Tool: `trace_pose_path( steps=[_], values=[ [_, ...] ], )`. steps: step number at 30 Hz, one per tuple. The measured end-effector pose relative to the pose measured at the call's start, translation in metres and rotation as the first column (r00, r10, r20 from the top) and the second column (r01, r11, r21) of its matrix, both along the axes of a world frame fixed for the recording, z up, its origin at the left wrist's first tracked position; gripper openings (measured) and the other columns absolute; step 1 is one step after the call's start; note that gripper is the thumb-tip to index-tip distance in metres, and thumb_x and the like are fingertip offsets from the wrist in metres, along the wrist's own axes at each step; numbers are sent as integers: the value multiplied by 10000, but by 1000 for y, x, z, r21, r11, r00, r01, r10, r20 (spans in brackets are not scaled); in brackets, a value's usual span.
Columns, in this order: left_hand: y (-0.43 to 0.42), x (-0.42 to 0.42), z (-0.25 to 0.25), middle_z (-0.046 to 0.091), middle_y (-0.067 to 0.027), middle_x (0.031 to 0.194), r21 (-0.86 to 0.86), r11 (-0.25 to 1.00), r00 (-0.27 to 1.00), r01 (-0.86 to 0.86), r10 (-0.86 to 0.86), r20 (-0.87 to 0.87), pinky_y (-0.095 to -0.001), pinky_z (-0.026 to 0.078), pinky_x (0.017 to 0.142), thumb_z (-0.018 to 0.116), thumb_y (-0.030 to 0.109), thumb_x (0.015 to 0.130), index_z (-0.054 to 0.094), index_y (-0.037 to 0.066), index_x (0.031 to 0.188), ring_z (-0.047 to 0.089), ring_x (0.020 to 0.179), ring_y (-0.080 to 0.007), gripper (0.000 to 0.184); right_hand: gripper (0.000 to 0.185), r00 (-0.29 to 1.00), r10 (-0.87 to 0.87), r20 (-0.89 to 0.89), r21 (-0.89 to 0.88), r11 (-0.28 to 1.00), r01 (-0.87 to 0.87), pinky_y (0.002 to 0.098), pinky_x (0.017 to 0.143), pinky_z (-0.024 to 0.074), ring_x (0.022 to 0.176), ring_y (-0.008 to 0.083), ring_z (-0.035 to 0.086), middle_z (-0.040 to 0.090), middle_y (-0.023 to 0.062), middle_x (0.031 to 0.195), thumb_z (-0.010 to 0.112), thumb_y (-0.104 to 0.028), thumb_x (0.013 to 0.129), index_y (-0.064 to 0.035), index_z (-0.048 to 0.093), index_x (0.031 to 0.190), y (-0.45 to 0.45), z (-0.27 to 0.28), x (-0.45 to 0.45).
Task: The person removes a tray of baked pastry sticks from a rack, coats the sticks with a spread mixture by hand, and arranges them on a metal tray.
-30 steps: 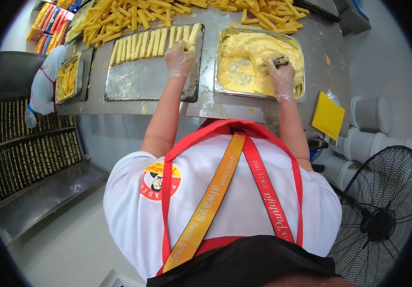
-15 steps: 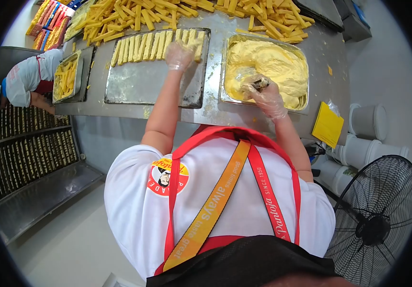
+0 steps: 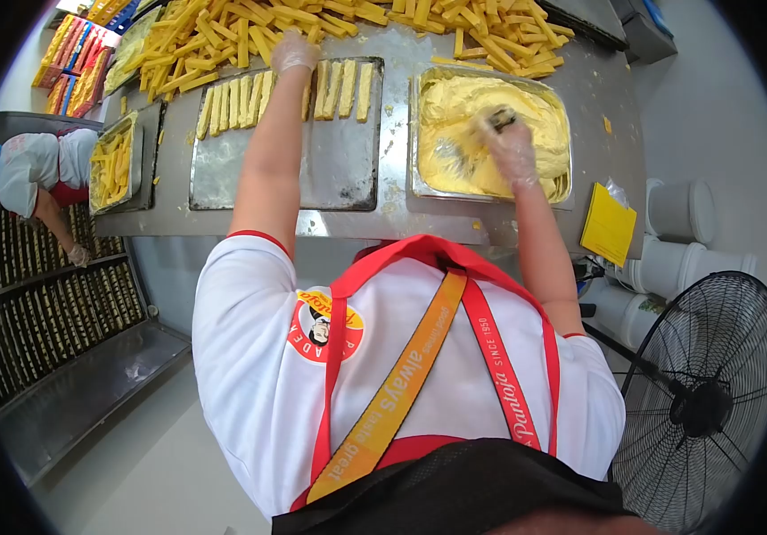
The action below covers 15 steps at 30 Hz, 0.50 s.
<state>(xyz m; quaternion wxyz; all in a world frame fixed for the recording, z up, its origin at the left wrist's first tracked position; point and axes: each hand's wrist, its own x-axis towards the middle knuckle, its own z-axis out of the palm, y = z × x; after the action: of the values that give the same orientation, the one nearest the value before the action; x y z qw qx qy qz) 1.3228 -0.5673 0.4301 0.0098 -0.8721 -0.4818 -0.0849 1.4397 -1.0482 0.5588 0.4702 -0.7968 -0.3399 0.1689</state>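
My left hand [image 3: 295, 53], in a clear plastic glove, reaches over the tray to the front of a pile of yellow sticks [image 3: 214, 40]. Its fingers point away among the sticks, and their grip is hidden. Below my left forearm lies a metal tray [image 3: 334, 169] with a row of cream-coated sticks [image 3: 239, 102] along its far side; the forearm covers part of the row. My gloved right hand [image 3: 514, 150] is closed around a dark-handled tool [image 3: 502, 117] over a deep metal pan [image 3: 441, 198] of pale yellow cream [image 3: 544, 134]. The tool's working end is blurred in the cream.
At left, a co-worker [image 3: 31, 169] bends over a rack of filled trays [image 3: 45, 294]. A smaller pan of yellow sticks [image 3: 111, 169] sits at the table's left end. On the right are a yellow card [image 3: 609, 225], white buckets [image 3: 682, 214] and a black fan [image 3: 700, 406].
My left hand has moved from the coated row up and left to the pile. My right hand has shifted up and right over the cream. The co-worker's arm now reaches toward the rack.
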Motion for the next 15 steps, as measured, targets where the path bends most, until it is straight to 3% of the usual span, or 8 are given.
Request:
trace_pose_path(
  steps=[2,5,6,9,11,12,13,15],
  values=[
    [8,-8,5,703,-150,1079,93,995,992,22,-33,118,-413,537,855,647,310,832,662,113,1109,665,1064,-300,340,187,958,-71,279,-1,997,74,383,636,488,683,334,595,615,168,758,681,-199,840,-30,640,909,0,1,8],
    [-11,-32,43,722,-126,946,327,937,965,120,-188,185,-396,559,790,622,287,872,714,140,1016,697,945,-250,226,130,876,177,448,7,979,-201,357,681,497,708,216,624,614,116,739,670,-137,877,-30,644,944,-8,10,-25],
    [-23,-43,58,728,-116,893,411,898,951,155,-249,185,-385,569,762,615,282,888,730,149,987,711,893,-228,201,146,908,347,236,72,925,-372,346,680,513,723,194,644,653,97,761,683,-143,876,-27,644,957,-12,11,-30],
    [-139,-58,142,715,-69,756,155,931,650,332,-344,678,-314,572,653,615,283,921,747,125,966,691,706,-145,210,170,847,287,-446,4,948,-319,318,675,526,730,165,649,687,81,817,698,-163,877,-22,646,956,-22,21,-18],
    [-201,-59,156,703,-47,686,141,866,456,481,-384,803,-271,563,598,629,290,925,747,99,989,664,614,-99,234,212,947,61,-315,68,997,-42,325,687,510,706,146,628,681,64,816,717,-230,849,-29,652,863,-22,-2,16],
    [-227,-59,157,697,-39,664,138,830,400,541,-398,826,-256,557,579,639,297,922,745,84,1011,650,583,-83,254,190,999,28,-21,-21,999,-28,310,675,517,708,141,626,676,54,806,709,-203,866,-28,647,908,-22,5,22],
    [-253,-59,159,703,-52,686,22,828,478,560,-344,808,-274,555,593,650,297,910,742,79,1036,656,597,-103,268,175,960,18,279,-104,995,12,295,663,525,710,136,624,671,43,796,701,-176,884,-27,642,953,-24,13,26],
    [-300,-59,164,719,-94,746,-240,813,674,530,-232,701,-324,553,636,674,285,882,738,79,1083,678,646,-167,295,166,917,169,362,-12,984,-177,303,661,521,692,157,619,660,46,772,702,-162,877,-28,640,954,-29,8,9]
  ],
)
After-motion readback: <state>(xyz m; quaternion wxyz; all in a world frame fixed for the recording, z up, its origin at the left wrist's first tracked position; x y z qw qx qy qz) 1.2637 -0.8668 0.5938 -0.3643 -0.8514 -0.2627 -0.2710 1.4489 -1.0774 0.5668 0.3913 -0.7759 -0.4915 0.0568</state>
